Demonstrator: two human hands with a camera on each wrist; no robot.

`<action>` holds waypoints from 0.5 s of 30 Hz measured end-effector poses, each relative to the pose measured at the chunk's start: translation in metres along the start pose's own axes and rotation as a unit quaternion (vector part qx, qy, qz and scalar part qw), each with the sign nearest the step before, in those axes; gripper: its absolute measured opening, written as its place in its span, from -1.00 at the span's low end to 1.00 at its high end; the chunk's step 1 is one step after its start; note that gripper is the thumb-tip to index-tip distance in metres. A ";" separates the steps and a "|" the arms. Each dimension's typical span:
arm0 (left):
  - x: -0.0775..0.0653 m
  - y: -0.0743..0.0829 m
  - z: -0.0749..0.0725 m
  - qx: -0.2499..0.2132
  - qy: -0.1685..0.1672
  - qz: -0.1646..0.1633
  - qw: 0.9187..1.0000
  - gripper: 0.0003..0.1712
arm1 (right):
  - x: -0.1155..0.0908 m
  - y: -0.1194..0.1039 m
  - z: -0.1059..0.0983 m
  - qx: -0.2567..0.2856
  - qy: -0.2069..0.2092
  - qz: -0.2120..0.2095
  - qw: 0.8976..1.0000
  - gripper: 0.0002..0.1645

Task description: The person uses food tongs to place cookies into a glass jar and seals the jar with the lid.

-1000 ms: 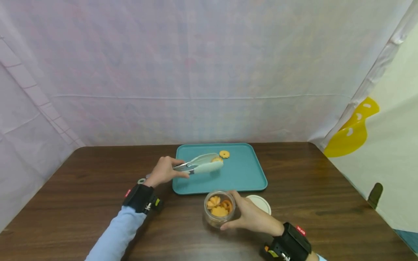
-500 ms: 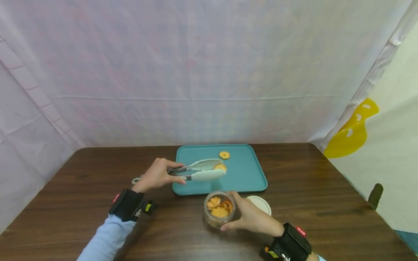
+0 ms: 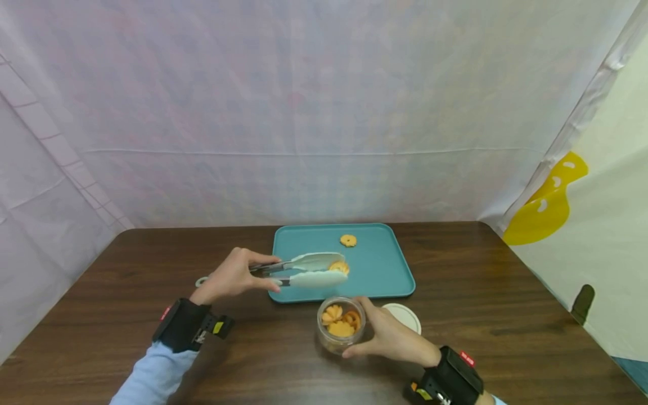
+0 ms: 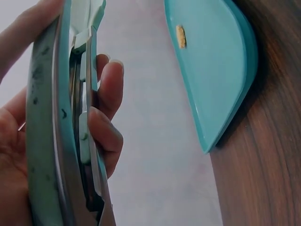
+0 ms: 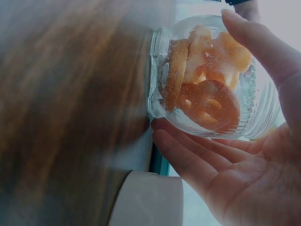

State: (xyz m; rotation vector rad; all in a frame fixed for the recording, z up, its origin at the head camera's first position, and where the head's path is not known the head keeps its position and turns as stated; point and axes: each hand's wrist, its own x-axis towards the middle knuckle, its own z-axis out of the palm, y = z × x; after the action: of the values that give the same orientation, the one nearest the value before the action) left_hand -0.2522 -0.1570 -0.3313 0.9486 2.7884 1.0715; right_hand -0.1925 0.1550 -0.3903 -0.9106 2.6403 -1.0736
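Note:
My left hand [image 3: 234,274] grips metal tongs [image 3: 315,279] with pale green tips, held level over the near left part of the teal tray [image 3: 382,270]. A round yellow cookie [image 3: 338,266] sits between the tips. In the left wrist view, fingers and thumb wrap both arms of the tongs [image 4: 44,122]. My right hand [image 3: 387,337] holds a glass jar [image 3: 331,343] upright on the table, thumb on the near side, fingers on the far side. Inside are several cookies [image 3: 341,328], one with a smiling face [image 5: 218,106] in the right wrist view.
A second cookie [image 3: 348,241] with a hole lies towards the back of the tray. A white round lid [image 3: 407,318] lies right of the jar, partly behind my right hand. A pale cloth [image 3: 304,140] hangs behind the dark wooden table [image 3: 126,281].
My left hand has drawn back to the left and nearer to me. The tongs have come lower in view with the cookie still between their tips. My right hand and the jar stay put.

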 end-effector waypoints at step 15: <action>-0.012 0.005 0.002 -0.020 -0.015 0.032 0.999 -0.31 | 0.001 -0.002 -0.001 -0.008 0.001 0.005 1.000 -0.03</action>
State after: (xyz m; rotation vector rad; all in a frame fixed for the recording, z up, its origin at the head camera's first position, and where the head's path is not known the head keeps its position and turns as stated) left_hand -0.2398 -0.1593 -0.3323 1.0457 2.7208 1.1060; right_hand -0.1924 0.1538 -0.3881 -0.8989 2.6570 -1.0532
